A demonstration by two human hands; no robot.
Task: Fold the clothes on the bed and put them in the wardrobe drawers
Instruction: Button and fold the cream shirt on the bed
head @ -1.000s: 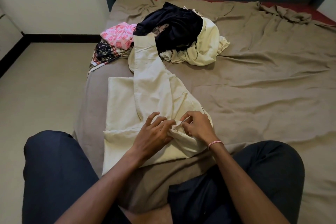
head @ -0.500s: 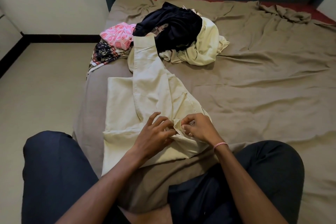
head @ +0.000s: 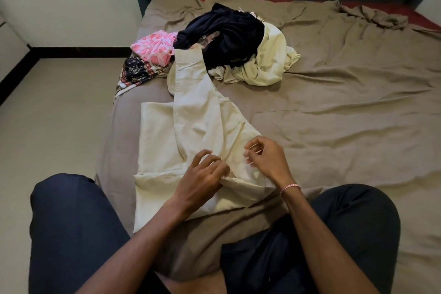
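Toward six o'clock on the bed (head: pixel 334 126), the cream shirt (head: pixel 198 126) is pinched at a fold by the left hand (head: pixel 205 174), whether anything is held by the curled right hand (head: pixel 268 160) cannot be told, and the folded-over sleeve (head: pixel 191 83) could be dragged askew by a tug.

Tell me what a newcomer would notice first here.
The cream shirt lies spread on the near left of the bed, the left hand pinching its near end, the right hand beside it. Behind it sits an unfolded heap topped by a navy garment, a pink patterned piece at its left.
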